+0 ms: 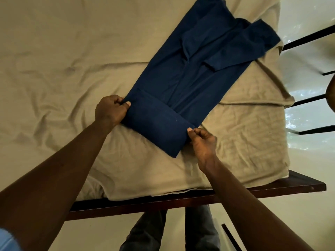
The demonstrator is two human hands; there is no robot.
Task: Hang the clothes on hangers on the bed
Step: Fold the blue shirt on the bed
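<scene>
A dark blue garment (197, 66) lies flat on the beige bed sheet (54, 51), stretched from the near edge toward the far right. Its near end is folded over into a band (155, 124). My left hand (110, 111) pinches the left corner of that fold between thumb and curled fingers. My right hand (203, 142) pinches the right corner the same way. The sleeves are folded in over the garment's far part. No hanger is in view.
The bed's dark wooden frame (199, 196) runs along the near edge, with my legs (170, 230) below it. Dark metal bars (308, 100) stand to the right of the mattress over a pale glossy floor. The sheet is wrinkled to the left.
</scene>
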